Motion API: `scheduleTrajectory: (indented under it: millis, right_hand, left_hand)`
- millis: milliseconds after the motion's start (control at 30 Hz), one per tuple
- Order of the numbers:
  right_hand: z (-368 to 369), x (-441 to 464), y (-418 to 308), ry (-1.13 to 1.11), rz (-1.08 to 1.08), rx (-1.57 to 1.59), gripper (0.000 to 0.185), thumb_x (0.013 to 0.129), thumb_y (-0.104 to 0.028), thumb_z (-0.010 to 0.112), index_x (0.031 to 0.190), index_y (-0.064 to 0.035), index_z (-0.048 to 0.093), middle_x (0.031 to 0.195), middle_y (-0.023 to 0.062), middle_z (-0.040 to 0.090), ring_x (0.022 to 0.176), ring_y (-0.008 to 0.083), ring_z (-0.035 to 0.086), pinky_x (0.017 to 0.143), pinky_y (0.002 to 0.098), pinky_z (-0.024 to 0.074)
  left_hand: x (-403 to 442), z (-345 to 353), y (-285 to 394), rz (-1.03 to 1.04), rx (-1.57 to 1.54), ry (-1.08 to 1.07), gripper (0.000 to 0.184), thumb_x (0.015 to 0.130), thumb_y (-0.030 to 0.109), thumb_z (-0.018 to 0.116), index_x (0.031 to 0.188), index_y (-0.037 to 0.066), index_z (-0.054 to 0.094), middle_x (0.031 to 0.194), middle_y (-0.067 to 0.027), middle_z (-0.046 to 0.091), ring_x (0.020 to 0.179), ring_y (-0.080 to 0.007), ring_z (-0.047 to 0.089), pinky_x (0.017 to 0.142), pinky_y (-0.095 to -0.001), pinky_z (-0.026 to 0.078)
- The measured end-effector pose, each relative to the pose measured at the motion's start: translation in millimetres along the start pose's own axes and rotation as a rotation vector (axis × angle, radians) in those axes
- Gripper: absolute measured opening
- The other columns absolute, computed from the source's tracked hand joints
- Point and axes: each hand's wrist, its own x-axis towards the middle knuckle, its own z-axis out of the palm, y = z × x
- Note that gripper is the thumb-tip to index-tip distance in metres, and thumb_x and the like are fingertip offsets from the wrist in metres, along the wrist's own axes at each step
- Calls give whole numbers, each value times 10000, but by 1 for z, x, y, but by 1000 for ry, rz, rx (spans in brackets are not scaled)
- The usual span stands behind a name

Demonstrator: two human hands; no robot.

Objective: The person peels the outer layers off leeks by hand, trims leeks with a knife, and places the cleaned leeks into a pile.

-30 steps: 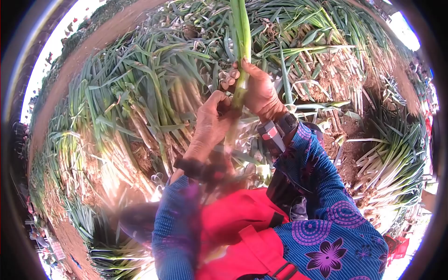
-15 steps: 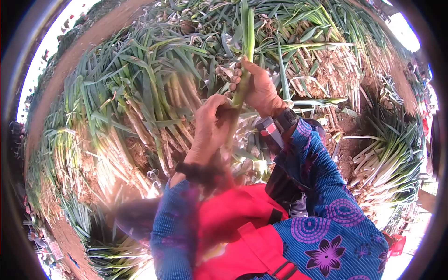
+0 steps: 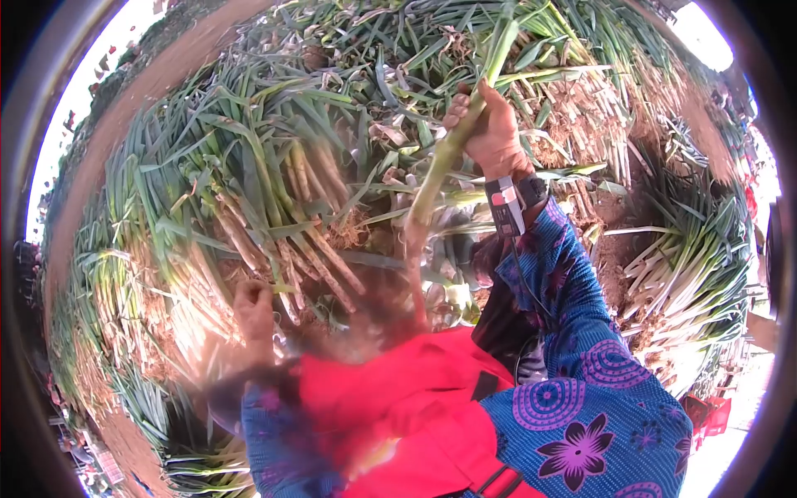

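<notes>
My right hand (image 3: 491, 129) is wrapped round the upper part of a long leek (image 3: 437, 170), its green leaves pointing up and away. The pale lower end hangs down towards my red apron (image 3: 398, 373) and is blurred. My left hand (image 3: 253, 314) is well apart from this leek, low on the left beside the heaped leeks. Its fingers look closed, with a short pale-green strip of leek leaf (image 3: 284, 288) sticking out from them; the hand is partly blurred.
Large heaps of leeks (image 3: 191, 166) lie on the left, with more leeks (image 3: 573, 116) at the back right. Another bundle of leeks (image 3: 693, 266) rests on the right. Loose leaves and trimmings (image 3: 452, 299) litter the ground in front of me. A red crate (image 3: 707, 415) stands at lower right.
My left hand has come off the leek and swung down to the left. My right hand has moved slightly right, tilting the leek so its top leans right.
</notes>
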Motion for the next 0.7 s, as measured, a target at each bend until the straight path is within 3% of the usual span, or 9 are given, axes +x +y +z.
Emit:
scheduleTrajectory:
  millis: [33,100,133,167,233,400,433,533,700]
  right_hand:
    - [8,0,4,-25,23,4,276,912,-295,614,974,-45,515,768,36,491,685,180,479,666,356,435]
    - [19,-5,24,-60,89,22,293,916,-309,600,993,-38,520,781,39,491,712,188,482,694,364,436]
    - [24,-6,34,-80,109,13,281,927,-307,584,990,-39,525,794,46,494,732,203,490,731,377,446]
    - [26,-7,42,-106,121,20,272,927,-303,588,979,-42,528,801,49,499,749,212,502,750,391,453]
    - [31,-9,58,-128,121,-3,259,927,-297,595,960,-48,532,813,54,509,782,227,523,777,411,462]
    - [42,-16,77,-116,113,-87,235,924,-281,612,937,-60,534,832,60,528,839,248,552,797,433,466]
    - [44,-18,77,-94,124,-89,225,922,-278,621,938,-70,536,825,54,529,833,248,559,799,433,465]
    - [42,-16,80,-48,86,-144,200,924,-265,622,935,-83,536,823,47,537,834,244,567,794,435,465]
    - [43,-14,86,137,-27,-192,202,918,-264,644,939,-92,542,815,51,558,791,242,584,770,412,475]
  left_hand:
    - [-6,9,20,55,58,-167,124,847,15,638,970,28,637,955,-82,666,870,-161,626,754,-261,511]
    - [-20,50,73,246,364,-178,317,812,84,688,1120,23,646,1140,-146,638,1068,-234,600,915,-311,479]
    - [-18,70,93,235,291,-263,458,779,149,732,1209,36,621,1225,-171,591,1170,-285,546,1014,-348,415]
    - [-21,94,123,368,376,-229,474,759,126,752,1205,37,617,1201,-174,601,1159,-306,552,1018,-366,411]
    - [-16,133,147,458,287,-268,512,783,152,766,1259,90,588,1268,-80,584,1165,-197,547,879,-318,471]
    - [-2,196,160,592,110,-255,406,730,21,765,1098,79,604,975,-33,623,890,-140,565,748,-295,475]
    - [-1,203,161,650,60,-172,340,702,4,768,980,62,582,833,-29,585,769,-155,545,693,-296,471]
    - [-2,206,159,644,127,-96,318,674,-20,761,908,54,559,787,-53,563,713,-191,542,669,-310,465]
    - [-3,216,154,709,260,-61,234,705,-5,691,864,71,537,824,-96,575,795,-305,572,691,-396,464]
